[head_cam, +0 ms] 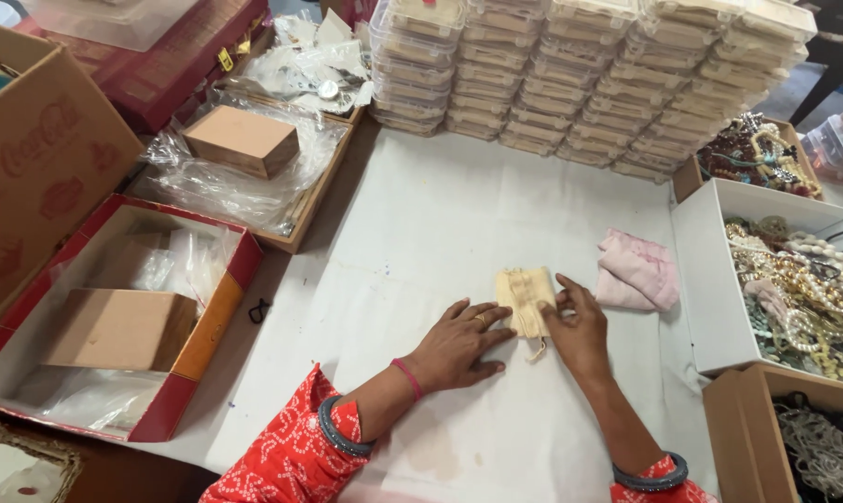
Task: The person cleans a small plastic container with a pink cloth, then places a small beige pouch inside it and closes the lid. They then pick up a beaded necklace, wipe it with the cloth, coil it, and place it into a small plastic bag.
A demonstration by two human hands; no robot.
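Both our hands are down flat on the white-covered desk point(440, 214): left hand point(459, 345) spread, fingertips pressing the small cream drawstring pouch point(526, 296), right hand point(578, 328) pinning its other edge. Just right lies a folded pink pouch point(637, 272), beside a white box of bead jewellery point(710, 307).

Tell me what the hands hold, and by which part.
Both hands press a small cream cloth pouch flat on the table: left hand at its left edge, right hand at its right edge.

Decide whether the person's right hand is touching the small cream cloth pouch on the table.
Touching: the head view shows the right hand with fingertips resting on the cream pouch, no gap between them.
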